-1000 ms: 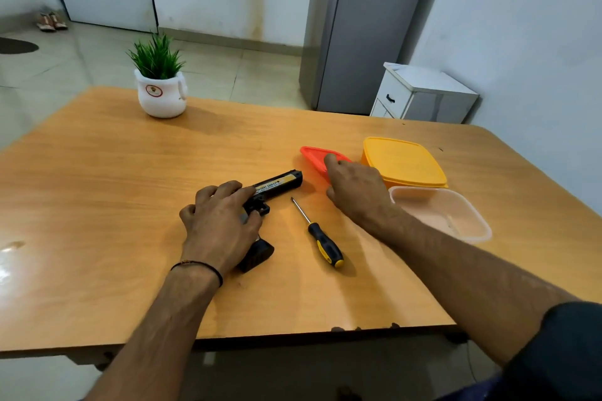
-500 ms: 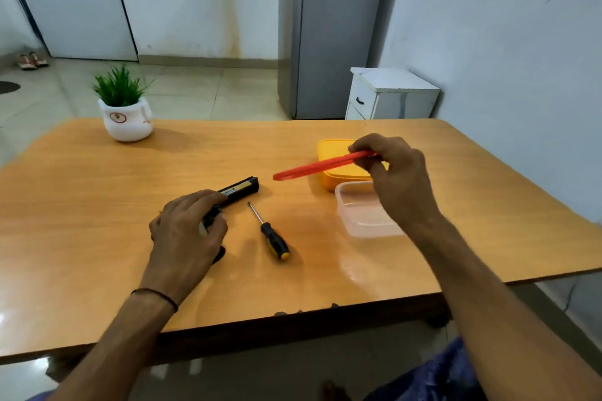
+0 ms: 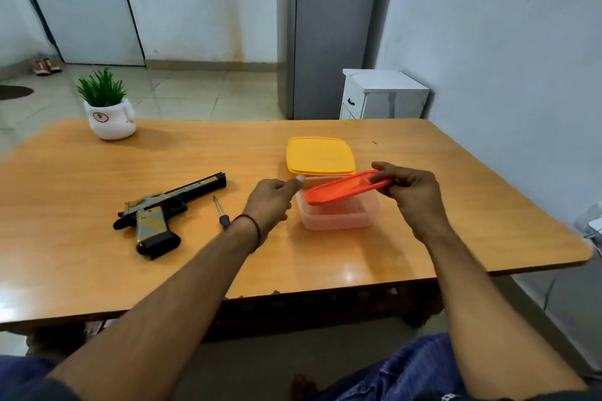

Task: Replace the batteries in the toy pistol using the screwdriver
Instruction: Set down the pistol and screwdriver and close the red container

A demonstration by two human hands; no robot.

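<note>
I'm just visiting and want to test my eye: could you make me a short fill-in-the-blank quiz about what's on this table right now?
1. The right hand holds a lid coloured ____.
2. That lid is tilted above the ____ container, not the yellow-lidded box.
3. The screwdriver lies on the table between the left hand and the toy ____.
4. The potted plant sits in a ____ pot.

Missing words: red; clear; pistol; white

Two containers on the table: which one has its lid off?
The clear container nearer the person; right hand holds its red lid above it. The yellow-lidded container is closed.
</note>
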